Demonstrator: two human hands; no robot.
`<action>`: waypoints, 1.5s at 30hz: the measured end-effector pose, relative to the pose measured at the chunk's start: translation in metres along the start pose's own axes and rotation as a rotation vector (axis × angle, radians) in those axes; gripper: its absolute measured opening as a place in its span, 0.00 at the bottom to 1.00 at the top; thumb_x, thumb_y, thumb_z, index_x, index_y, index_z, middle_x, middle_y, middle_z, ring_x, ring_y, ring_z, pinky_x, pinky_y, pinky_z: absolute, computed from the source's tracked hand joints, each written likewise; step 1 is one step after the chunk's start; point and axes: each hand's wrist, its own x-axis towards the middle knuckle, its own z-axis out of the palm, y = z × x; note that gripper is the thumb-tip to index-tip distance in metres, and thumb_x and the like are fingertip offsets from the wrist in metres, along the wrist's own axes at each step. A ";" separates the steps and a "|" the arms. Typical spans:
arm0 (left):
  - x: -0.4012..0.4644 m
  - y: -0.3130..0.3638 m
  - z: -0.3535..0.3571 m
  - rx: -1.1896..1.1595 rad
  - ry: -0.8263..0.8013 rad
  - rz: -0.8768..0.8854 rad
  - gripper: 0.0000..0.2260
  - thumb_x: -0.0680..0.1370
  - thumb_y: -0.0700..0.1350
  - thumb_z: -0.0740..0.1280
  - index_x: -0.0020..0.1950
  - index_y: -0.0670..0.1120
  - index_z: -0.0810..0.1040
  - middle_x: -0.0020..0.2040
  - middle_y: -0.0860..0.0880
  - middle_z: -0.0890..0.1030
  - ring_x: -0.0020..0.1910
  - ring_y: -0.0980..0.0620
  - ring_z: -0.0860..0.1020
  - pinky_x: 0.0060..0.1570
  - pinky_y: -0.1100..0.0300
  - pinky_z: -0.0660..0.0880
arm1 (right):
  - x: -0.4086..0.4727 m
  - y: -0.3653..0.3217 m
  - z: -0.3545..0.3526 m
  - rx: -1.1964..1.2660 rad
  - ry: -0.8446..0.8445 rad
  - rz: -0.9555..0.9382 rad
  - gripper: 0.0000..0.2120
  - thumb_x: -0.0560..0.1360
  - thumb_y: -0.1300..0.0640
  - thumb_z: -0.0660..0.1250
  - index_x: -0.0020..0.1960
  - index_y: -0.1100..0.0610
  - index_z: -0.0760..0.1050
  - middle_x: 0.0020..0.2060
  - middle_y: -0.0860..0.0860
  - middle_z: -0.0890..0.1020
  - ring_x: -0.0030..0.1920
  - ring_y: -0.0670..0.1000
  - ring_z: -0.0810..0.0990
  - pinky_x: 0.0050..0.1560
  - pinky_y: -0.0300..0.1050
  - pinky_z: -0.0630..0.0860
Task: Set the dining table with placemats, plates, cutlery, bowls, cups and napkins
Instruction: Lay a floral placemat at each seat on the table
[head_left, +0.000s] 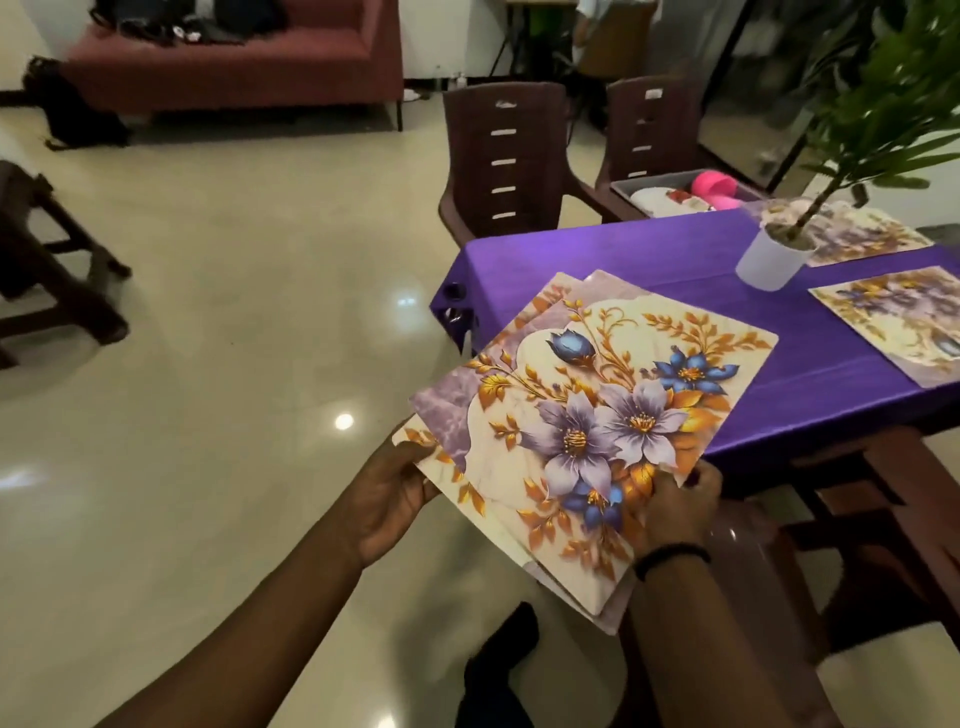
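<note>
I hold a small stack of floral placemats (597, 410), cream with purple, blue and gold flowers, over the near left corner of the purple-clothed table (675, 260). My left hand (387, 496) grips the stack's left edge. My right hand (675, 506) pinches the top mat's near right corner. Two more placemats lie flat on the table, one at the right edge (898, 317) and one behind the plant pot (867, 234).
A white pot (769, 260) with a green plant stands on the table. A grey bin (680, 195) holding plates and pink cups sits on a brown chair (649, 135) behind; another chair (501, 161) stands beside it. A sofa (234, 57) lies across the tiled floor.
</note>
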 end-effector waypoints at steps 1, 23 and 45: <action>0.015 -0.001 0.006 0.031 -0.005 -0.012 0.16 0.77 0.38 0.61 0.64 0.43 0.77 0.58 0.42 0.82 0.53 0.46 0.82 0.54 0.51 0.79 | 0.014 -0.001 0.003 0.024 0.002 0.032 0.12 0.78 0.64 0.61 0.59 0.55 0.69 0.50 0.55 0.77 0.48 0.54 0.77 0.49 0.52 0.75; 0.301 -0.040 0.025 1.107 0.157 -0.198 0.13 0.73 0.43 0.75 0.32 0.45 0.75 0.27 0.46 0.79 0.26 0.48 0.76 0.35 0.53 0.75 | 0.157 0.044 0.033 -0.276 0.304 0.314 0.14 0.66 0.57 0.71 0.47 0.63 0.74 0.43 0.61 0.81 0.45 0.60 0.81 0.49 0.60 0.79; 0.290 -0.066 0.031 0.911 0.399 -0.224 0.13 0.75 0.47 0.74 0.45 0.42 0.71 0.44 0.41 0.82 0.36 0.47 0.82 0.38 0.55 0.81 | 0.153 0.046 0.015 -0.425 0.336 0.301 0.10 0.72 0.61 0.71 0.50 0.62 0.73 0.46 0.60 0.80 0.50 0.61 0.78 0.50 0.52 0.73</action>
